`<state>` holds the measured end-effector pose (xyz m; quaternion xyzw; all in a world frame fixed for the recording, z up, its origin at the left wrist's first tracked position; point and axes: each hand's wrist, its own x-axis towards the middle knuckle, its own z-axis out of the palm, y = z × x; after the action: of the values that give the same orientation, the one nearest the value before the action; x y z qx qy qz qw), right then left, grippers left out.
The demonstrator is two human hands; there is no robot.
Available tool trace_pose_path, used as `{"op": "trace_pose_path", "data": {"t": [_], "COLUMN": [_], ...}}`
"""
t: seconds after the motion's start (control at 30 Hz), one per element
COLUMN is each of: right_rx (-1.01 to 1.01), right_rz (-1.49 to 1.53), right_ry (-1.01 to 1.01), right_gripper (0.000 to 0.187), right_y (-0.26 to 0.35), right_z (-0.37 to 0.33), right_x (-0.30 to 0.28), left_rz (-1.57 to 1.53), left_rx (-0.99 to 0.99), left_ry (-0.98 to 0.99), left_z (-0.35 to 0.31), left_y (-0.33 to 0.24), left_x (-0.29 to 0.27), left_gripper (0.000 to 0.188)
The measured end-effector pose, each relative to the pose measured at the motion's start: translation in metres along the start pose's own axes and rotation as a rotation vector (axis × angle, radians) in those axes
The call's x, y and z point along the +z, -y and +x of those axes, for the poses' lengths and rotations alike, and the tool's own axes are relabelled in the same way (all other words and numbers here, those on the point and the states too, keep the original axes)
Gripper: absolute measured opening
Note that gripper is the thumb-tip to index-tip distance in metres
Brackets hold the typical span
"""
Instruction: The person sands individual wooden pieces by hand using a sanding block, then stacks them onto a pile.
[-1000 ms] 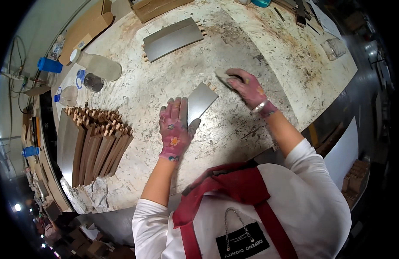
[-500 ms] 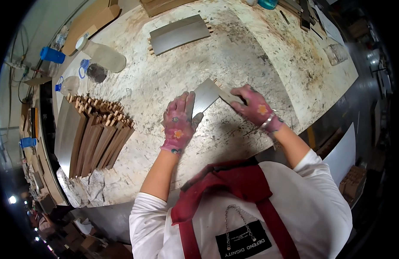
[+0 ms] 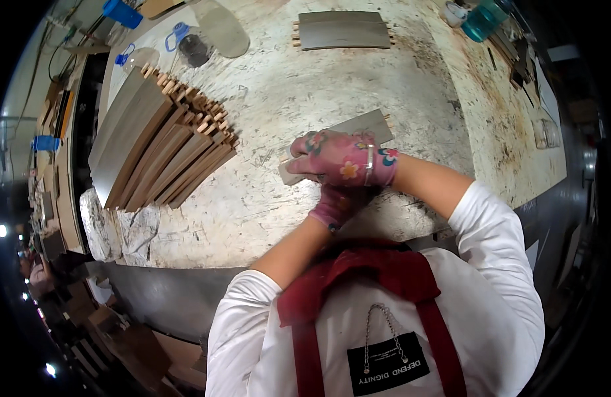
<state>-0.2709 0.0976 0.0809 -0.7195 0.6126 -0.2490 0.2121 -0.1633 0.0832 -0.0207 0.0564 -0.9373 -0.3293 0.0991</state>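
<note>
A grey-faced wooden panel with dowel pegs in its ends lies at a slant on the worktable. My right hand, in a pink flowered glove, is closed over the panel, its fingers on a thin greyish sheet that looks like folded sandpaper. My arms are crossed at the wrists. My left hand, in a matching glove, sits below the right one at the panel's near side. Its fingers are hidden under the right hand.
Several dowelled panels stand stacked on edge at the left. Another panel lies at the far side of the worktable. Bottles, including a large cloudy one, stand at the back left. A teal bottle is far right.
My right hand has swept left across the panel with the sheet and now covers my left hand. My left hand has shifted right and nearer. The whole view has turned.
</note>
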Motion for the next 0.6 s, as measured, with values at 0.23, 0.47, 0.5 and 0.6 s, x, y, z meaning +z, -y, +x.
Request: {"op": "trace_pose_path", "data": {"t": [0.23,0.47,0.5,0.6], "right_rx": [0.032,0.318,0.337,0.445], "right_rz": [-0.246,-0.169,-0.176,-0.116], "right_ry": [0.112,-0.121,-0.097,-0.2], "right_gripper": [0.025,0.028,0.029,0.025], "right_y": [-0.029,-0.014,-0.017,-0.032], "right_z": [0.038,0.038,0.032,0.0], "right_x": [-0.005,0.016,0.021,0.008], "left_rz": [0.122,0.068,0.032,0.093], "left_rx": [0.138,0.144,0.137,0.091], "left_ry": [-0.075,-0.064,-0.09,-0.001], "left_z": [-0.001,0.001,0.004,0.009], "left_y": [-0.003,-0.003,-0.004,-0.01], "left_x": [-0.013,-0.014,-0.011,-0.029], "left_gripper": [0.062,0.056,0.056,0.058]}}
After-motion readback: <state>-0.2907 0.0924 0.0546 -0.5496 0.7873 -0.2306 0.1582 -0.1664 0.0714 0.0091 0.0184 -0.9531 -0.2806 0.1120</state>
